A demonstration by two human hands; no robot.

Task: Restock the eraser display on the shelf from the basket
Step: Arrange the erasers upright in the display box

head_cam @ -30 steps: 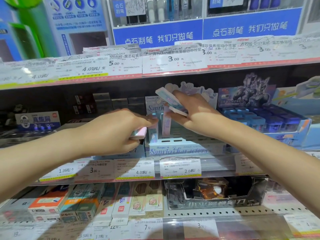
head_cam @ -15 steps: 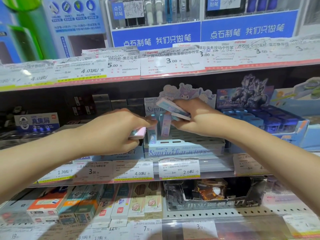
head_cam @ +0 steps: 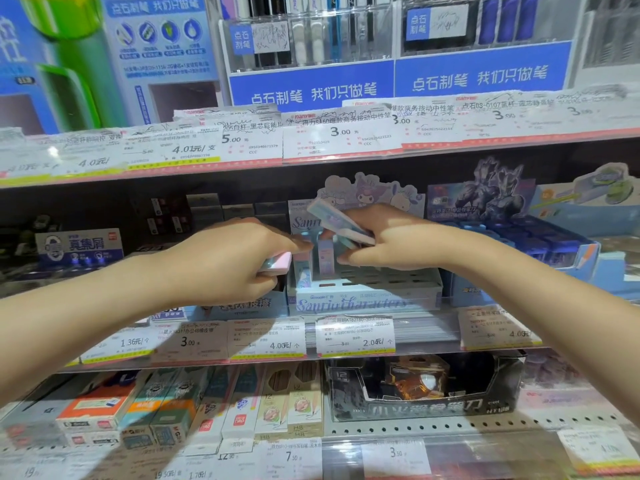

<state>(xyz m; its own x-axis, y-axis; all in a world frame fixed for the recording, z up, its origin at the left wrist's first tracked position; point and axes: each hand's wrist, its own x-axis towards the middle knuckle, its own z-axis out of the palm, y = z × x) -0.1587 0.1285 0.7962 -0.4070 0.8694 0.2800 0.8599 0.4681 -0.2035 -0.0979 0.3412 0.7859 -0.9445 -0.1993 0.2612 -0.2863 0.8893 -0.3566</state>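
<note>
Hands point(head_cam: 239, 261) point(head_cam: 391, 244): two, each gripping erasers point(head_cam: 341, 221).

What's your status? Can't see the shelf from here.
Left hand holds a pink eraser. Right hand holds several erasers over the display box. Nothing in the way.

Both arms outstretched, left hand point(head_cam: 225, 261) and right hand point(head_cam: 391, 242) with fingers curled.
</note>
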